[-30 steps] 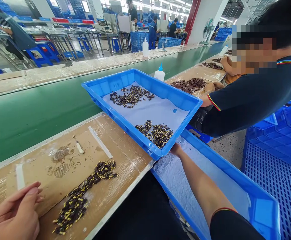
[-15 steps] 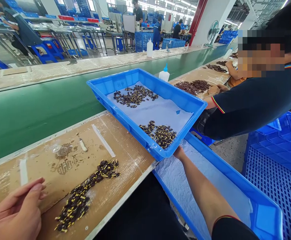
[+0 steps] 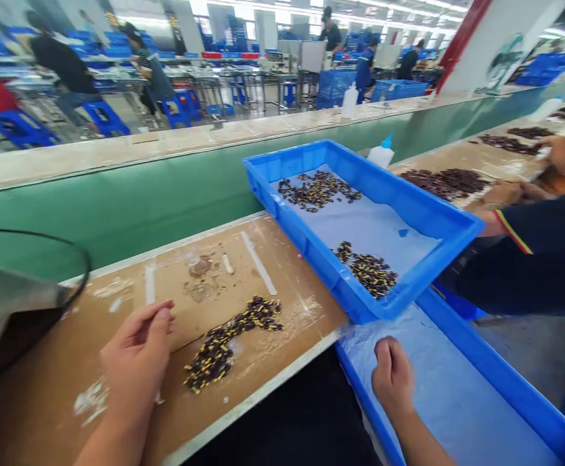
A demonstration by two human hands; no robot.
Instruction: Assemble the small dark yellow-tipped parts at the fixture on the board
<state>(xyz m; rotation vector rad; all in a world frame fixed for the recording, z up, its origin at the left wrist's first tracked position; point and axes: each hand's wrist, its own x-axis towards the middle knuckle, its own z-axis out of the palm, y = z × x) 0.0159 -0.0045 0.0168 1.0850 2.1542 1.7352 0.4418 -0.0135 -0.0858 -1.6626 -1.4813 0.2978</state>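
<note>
My left hand (image 3: 139, 343) hovers over the brown work board, thumb against curled fingers; whatever it may hold is hidden. To its right lies a heap of small dark brown pieces with yellow ends (image 3: 228, 343). My right hand (image 3: 393, 375) is closed like a fist above the paper-lined lower blue tray (image 3: 500, 362), below the near corner of the upper blue tray (image 3: 306, 249) and apart from it. I cannot see into this fist. Two groups of the same dark-and-yellow pieces (image 3: 372, 275) rest on white paper in the upper tray.
A small white-handled tool (image 3: 227, 262) lies on the board (image 3: 301, 298) between tape strips. Behind runs a green belt (image 3: 180, 188). A blue-tipped white bottle (image 3: 380, 154) stands behind the upper tray. At right, a co-worker's dark sleeve (image 3: 549, 223) is close. A dark cable (image 3: 85, 265) curves at left.
My right hand has come away from under the upper tray's near corner and closed. The view has swung left, bringing the cable and more of the board into sight. My left hand stays near the heap.
</note>
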